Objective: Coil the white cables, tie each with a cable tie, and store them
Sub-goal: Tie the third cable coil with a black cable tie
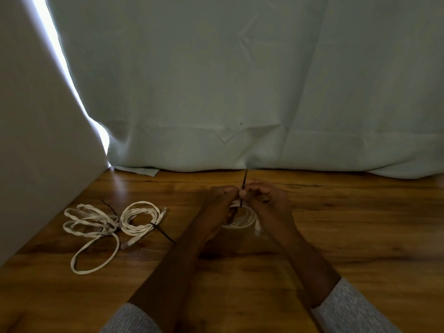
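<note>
Pale green curtain fabric (240,80) hangs behind a warm brown wood-grain tabletop (336,236), where two hands meet at centre — the left hand (219,203) curled round a coiled white cable (245,218), the right hand (264,198) pinching a thin black cable tie (243,182) standing upright above the coil. Left of them lie two more white cable bundles — one tied round coil (140,218) and one looser looped bundle (92,233), each with a black tie.

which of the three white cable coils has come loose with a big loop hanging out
The leftmost coil: one long loop trails toward the viewer, unlike the round middle coil.
</note>
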Tool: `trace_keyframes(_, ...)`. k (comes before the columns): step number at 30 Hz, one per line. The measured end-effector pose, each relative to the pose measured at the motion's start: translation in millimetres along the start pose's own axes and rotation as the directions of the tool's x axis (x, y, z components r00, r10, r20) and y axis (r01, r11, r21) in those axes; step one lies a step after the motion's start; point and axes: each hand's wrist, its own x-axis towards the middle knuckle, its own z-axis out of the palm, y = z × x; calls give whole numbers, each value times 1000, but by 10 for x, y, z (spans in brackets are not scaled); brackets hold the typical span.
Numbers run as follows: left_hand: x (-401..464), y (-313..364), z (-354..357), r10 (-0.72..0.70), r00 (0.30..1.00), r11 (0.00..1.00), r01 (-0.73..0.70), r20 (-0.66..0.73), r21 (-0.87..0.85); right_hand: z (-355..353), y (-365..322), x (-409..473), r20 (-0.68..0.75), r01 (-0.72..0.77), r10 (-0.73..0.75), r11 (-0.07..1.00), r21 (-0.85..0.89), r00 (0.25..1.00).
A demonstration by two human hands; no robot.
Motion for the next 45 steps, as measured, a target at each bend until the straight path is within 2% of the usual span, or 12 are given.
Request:
trace_keyframes(2,-27,14,-1,5,998,1000,-7,58,31,-12,-22,-1,-14,-66,68,991,119,998)
trace_keyframes(5,-39,23,11,9,995,998,-14,97,56,-24,-15,5,-36,-75,80,989,129,996)
trace_keyframes(10,1,6,75,62,998,998,-62,17,1,-62,26,24,-97,-72,85,989,131,992)
trace_keyframes(13,3,2,122,108,994,994,-108,5,25,-115,40,43,-98,-103,118,983,153,988)
trace_keyframes(19,-35,-11,101,43,998,999,-41,54,-23,-130,26,60,-35,-248,268,928,278,963)
trace_keyframes(25,-44,-44,48,15,993,993,-1,118,-116,-161,23,75,120,-397,382,825,403,916)
trace_keyframes(32,-77,-16,65,23,985,977,15,173,-213,-171,10,85,0,-286,330,818,499,944)
trace_keyframes(39,-72,-29,55,6,989,971,30,149,-237,-174,9,96,-65,-244,348,766,595,935)
trace_keyframes(42,-65,-58,71,9,986,968,33,167,-248,-172,7,101,-68,-216,317,773,597,946)
trace_keyframes(45,-63,-65,79,17,983,964,32,180,-263,-159,21,108,-29,-202,248,848,490,968)
